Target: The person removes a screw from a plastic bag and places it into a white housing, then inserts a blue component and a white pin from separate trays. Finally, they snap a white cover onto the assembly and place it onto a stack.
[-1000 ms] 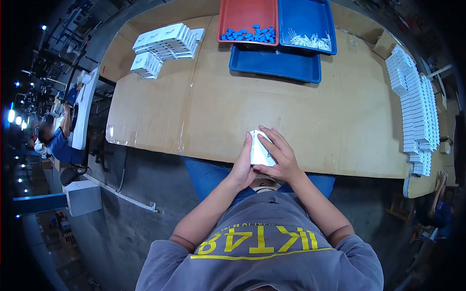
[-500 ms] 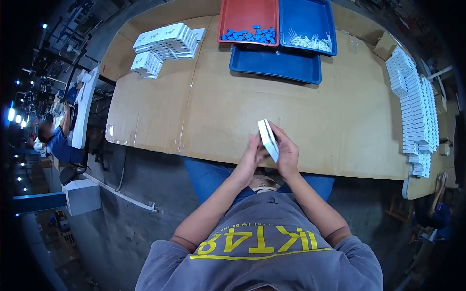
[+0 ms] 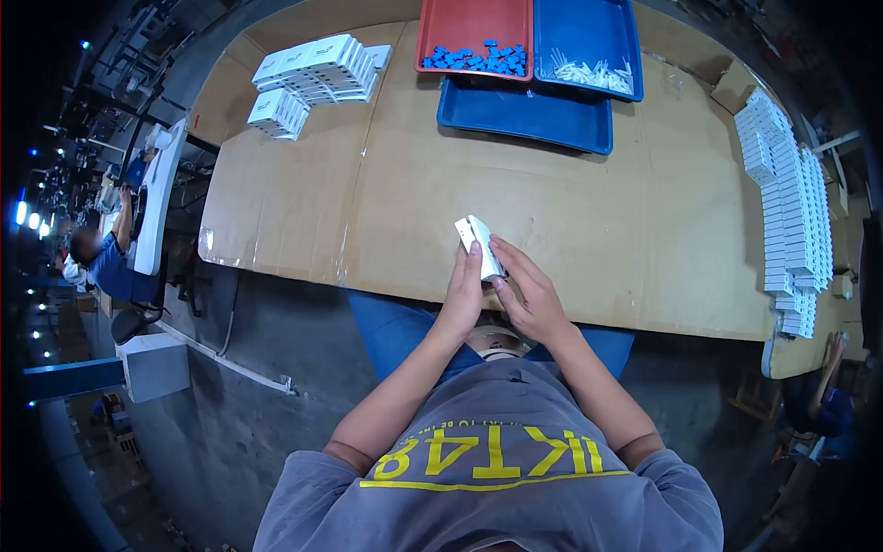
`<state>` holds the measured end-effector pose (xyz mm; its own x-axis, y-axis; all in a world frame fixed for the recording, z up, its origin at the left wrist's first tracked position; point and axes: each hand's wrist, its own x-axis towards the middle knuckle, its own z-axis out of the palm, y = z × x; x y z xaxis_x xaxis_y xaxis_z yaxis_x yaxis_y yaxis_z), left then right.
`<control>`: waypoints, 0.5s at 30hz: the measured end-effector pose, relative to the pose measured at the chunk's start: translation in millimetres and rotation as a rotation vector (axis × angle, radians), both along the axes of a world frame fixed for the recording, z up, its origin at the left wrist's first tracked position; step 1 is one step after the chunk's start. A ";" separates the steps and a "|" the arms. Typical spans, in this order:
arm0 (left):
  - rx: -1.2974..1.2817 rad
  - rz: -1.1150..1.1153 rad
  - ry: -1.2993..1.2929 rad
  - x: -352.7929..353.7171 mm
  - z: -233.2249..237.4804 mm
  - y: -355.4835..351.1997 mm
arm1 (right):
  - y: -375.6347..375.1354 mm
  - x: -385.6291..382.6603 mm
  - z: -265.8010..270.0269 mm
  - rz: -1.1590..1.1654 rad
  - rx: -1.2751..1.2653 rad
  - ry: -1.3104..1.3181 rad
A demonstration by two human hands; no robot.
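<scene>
Between my two hands, above the table's near edge, is a small white box-shaped plastic piece, standing tilted with a dark gap along its length. My left hand is closed on its left side, thumb lying along the face. On the right side, the fingers and thumb of my right hand press against the same piece. Its lower end is partly hidden by my fingers.
The cardboard-covered table bears stacked white boxes at left and long stacks of white pieces at right. Behind stand a red tray of blue parts, a blue tray of white parts and another blue tray. A person sits far left.
The white piece has moved a little left and turned, so that its top now leans left. My right hand has shifted left with its fingers along the piece's side.
</scene>
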<state>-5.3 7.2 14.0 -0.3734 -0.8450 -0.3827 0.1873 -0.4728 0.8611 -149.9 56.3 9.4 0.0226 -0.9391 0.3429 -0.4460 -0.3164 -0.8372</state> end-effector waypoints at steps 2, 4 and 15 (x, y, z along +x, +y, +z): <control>-0.067 -0.014 -0.039 -1.6 -8.5 1.3 | -0.9 -0.5 -4.2 -0.021 -0.049 0.047; -0.119 -0.018 -0.085 -4.2 1.3 3.1 | -1.7 -0.6 -6.9 -0.033 -0.097 0.085; -0.098 -0.005 -0.118 -8.5 -23.2 7.6 | 3.8 3.0 -25.8 -0.097 -0.157 0.174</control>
